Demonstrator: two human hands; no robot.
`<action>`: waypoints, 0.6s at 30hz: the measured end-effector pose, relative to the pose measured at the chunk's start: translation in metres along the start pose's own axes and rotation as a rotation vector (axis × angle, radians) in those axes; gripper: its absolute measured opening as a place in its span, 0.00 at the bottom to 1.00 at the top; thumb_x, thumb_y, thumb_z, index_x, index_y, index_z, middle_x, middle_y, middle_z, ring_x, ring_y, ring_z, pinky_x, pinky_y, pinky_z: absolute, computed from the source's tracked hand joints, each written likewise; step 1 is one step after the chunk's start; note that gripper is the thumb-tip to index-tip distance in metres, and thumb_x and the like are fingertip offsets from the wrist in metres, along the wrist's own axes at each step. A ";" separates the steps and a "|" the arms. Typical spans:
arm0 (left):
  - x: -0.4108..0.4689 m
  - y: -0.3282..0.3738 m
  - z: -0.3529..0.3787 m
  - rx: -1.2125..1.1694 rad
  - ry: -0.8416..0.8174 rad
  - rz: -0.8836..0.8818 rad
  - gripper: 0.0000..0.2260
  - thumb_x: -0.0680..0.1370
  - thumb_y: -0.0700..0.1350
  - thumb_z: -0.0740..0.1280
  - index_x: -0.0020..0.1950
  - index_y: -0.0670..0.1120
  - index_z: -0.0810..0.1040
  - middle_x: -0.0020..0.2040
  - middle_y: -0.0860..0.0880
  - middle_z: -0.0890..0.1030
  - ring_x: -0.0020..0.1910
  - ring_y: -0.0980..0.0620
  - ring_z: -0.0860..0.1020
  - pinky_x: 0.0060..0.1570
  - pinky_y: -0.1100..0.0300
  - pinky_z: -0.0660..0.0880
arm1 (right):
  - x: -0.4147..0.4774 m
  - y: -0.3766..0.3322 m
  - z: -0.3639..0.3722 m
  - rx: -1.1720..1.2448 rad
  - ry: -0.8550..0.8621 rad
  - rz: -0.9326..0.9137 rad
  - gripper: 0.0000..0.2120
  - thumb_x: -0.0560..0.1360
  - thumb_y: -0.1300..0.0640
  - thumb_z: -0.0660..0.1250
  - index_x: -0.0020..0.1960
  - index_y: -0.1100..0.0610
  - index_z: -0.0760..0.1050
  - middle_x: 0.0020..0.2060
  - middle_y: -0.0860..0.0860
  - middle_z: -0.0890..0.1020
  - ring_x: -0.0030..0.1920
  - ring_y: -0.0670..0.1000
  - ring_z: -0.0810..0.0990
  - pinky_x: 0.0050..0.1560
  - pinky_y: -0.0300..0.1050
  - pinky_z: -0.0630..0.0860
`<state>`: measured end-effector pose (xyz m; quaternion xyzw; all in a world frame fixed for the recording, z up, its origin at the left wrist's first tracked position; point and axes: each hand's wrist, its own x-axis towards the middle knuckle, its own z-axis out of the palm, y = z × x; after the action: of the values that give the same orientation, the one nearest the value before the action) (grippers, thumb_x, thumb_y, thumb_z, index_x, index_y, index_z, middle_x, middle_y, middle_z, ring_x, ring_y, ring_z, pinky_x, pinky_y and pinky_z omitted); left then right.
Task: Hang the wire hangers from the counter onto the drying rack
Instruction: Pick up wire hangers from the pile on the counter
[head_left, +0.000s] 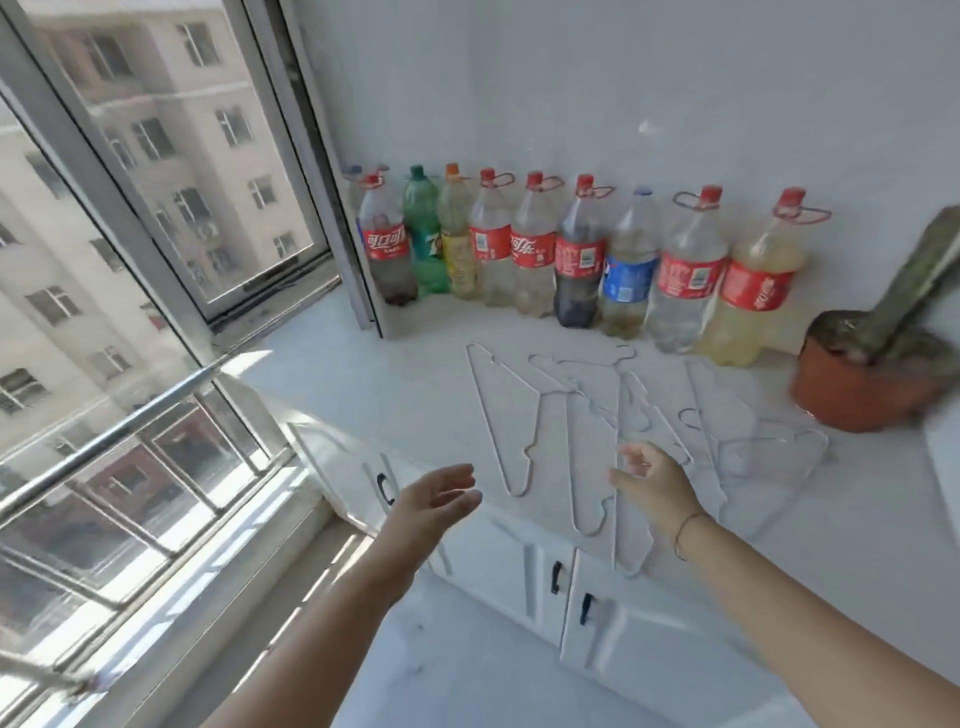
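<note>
Several thin wire hangers lie spread flat on the white counter, some overlapping, their ends reaching past the front edge. My right hand hovers over the hangers near the counter's front edge, fingers relaxed and holding nothing. My left hand is stretched out in front of the counter's left part, open and empty. A metal rail of the drying rack runs slantwise in front of the window at the left.
A row of large plastic bottles stands along the back wall. At the right sits a terracotta pot with a plant. White cabinet doors with dark handles are below the counter. The window fills the left side.
</note>
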<state>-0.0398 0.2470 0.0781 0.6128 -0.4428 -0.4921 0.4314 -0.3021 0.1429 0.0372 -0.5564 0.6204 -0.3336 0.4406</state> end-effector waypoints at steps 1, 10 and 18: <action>0.010 0.001 0.014 0.004 -0.016 0.002 0.16 0.74 0.42 0.70 0.61 0.48 0.77 0.56 0.51 0.81 0.56 0.59 0.78 0.47 0.73 0.73 | 0.006 0.010 -0.011 0.004 0.021 0.031 0.19 0.71 0.60 0.70 0.60 0.60 0.73 0.59 0.56 0.76 0.61 0.53 0.74 0.54 0.41 0.67; 0.094 0.000 0.126 0.045 -0.198 -0.062 0.14 0.75 0.44 0.70 0.60 0.50 0.77 0.55 0.54 0.81 0.55 0.61 0.77 0.41 0.78 0.71 | 0.059 0.077 -0.106 0.008 0.254 0.232 0.16 0.70 0.61 0.70 0.57 0.61 0.75 0.52 0.56 0.78 0.52 0.54 0.76 0.56 0.46 0.70; 0.156 -0.008 0.189 0.080 -0.348 -0.145 0.14 0.75 0.43 0.69 0.60 0.46 0.78 0.53 0.50 0.82 0.49 0.61 0.78 0.40 0.78 0.71 | 0.111 0.107 -0.122 -0.011 0.363 0.377 0.14 0.69 0.60 0.70 0.54 0.62 0.77 0.46 0.54 0.78 0.49 0.53 0.76 0.53 0.46 0.72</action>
<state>-0.2059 0.0800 0.0086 0.5655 -0.4846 -0.6026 0.2870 -0.4556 0.0411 -0.0317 -0.3645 0.7837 -0.3366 0.3737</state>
